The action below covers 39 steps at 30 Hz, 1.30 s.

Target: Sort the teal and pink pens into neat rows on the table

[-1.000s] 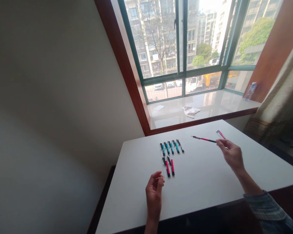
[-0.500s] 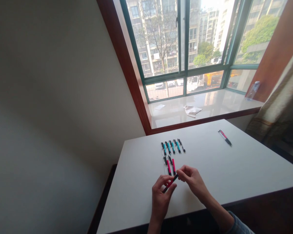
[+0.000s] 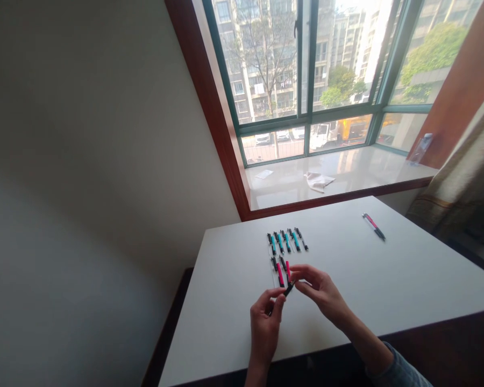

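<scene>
Both hands meet over the near middle of the white table (image 3: 407,279). My left hand (image 3: 266,322) and my right hand (image 3: 320,293) pinch the two ends of one pink and black pen (image 3: 287,291), held slanted just above the tabletop. Right behind it lie two pink pens (image 3: 282,271) side by side. Further back is a row of several teal pens (image 3: 287,241). One more pink and black pen (image 3: 374,226) lies alone at the far right of the table.
A wide windowsill (image 3: 347,185) runs behind the table, with a crumpled white cloth (image 3: 318,181) and a small paper scrap (image 3: 263,174) on it. A clear bottle (image 3: 421,148) stands at its right end. A curtain (image 3: 463,177) hangs on the right. A plain wall is left.
My right hand brought the pink pen from the far right of the table to the near middle, where my left hand took its other end. Both hands have since shifted slightly toward the pink pens.
</scene>
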### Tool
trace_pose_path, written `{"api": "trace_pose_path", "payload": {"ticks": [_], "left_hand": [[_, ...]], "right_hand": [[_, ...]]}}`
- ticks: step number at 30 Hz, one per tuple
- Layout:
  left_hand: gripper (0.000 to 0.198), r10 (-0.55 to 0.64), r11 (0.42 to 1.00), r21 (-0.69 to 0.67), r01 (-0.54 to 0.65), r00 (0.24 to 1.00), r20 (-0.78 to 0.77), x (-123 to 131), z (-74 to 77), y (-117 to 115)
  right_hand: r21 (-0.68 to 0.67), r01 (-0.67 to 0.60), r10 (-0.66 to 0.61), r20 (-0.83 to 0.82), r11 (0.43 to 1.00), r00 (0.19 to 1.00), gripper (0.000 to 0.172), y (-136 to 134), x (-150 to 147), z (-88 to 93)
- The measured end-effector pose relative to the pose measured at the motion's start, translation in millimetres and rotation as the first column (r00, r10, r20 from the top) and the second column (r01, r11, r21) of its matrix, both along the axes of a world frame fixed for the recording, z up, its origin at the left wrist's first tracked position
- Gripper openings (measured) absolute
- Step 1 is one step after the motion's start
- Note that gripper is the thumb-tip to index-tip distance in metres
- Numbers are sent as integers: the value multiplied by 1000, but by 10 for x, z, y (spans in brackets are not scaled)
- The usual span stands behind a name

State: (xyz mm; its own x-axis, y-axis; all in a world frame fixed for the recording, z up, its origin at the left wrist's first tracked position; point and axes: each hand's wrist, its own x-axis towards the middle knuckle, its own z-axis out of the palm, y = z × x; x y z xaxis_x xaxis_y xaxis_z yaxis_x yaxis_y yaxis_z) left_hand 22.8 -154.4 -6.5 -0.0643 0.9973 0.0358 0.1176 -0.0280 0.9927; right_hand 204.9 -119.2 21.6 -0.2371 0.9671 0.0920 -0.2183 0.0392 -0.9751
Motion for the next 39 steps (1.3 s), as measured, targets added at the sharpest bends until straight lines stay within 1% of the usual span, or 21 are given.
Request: {"api": "trace_pose_path", "payload": {"ticks": [3, 6, 9, 12, 14, 17, 19, 21, 24, 26, 29, 31, 34, 37, 39], "left_hand": [[38, 22, 1000, 11, -22, 1000, -18, -5, 31, 3], [38, 32, 999, 11, -32, 999, -4, -5, 45, -2], [40, 26, 1000, 6, -26, 999, 47, 2, 40, -9], [42, 21, 1000, 0, -21, 994, 106, 13, 29, -12], [43, 22, 1000, 1, -22, 993, 120, 16, 26, -13], [42, 29, 1000, 5, -30, 991, 133, 11, 26, -16], [42, 42, 999, 5, -43, 988, 148, 4, 25, -20], [42, 52, 999, 5, -54, 985, 162, -1, 24, -23], [40, 57, 998, 4, -58, 982, 178, -3, 28, -26], [40, 56, 998, 3, -57, 982, 183, -3, 36, -28], [40, 69, 997, 1, -71, 981, 184, -5, 50, -31], [39, 83, 996, -1, -84, 980, 180, -8, 54, -31], [38, 89, 996, -6, -89, 982, 167, -10, 46, -27], [37, 90, 996, -10, -90, 984, 153, -10, 30, -21], [37, 92, 996, -10, -91, 985, 143, -9, 22, -17]], "right_hand": [[13, 12, -12, 3, 1000, 1000, 39, -7, -30, 38], [20, 52, -53, 32, 998, 998, 33, -1, -57, 31], [20, 57, -57, 10, 998, 998, 28, -6, -70, 24], [33, 75, -75, -15, 997, 997, 26, -7, -54, 50], [51, 109, -108, -10, 993, 994, 26, 24, -22, 67], [97, 176, -182, 52, 980, 982, 28, 146, 51, 50], [148, 212, -232, 136, 966, 963, 29, 274, 104, 15], [229, 221, -274, 235, 948, 932, 29, 426, 146, -25], [385, 182, -334, 375, 905, 865, 25, 670, 165, -91], [464, 119, -355, 464, 878, 812, 23, 821, 144, -154], [532, -7, -354, 573, 847, 739, 24, 986, 87, -290], [567, -69, -362, 610, 821, 705, 28, 1041, 56, -384], [606, -104, -397, 631, 789, 666, 34, 1061, 44, -477], [622, -122, -421, 648, 774, 635, 37, 1058, 61, -501], [617, -130, -422, 662, 776, 620, 37, 1061, 75, -498]]}}
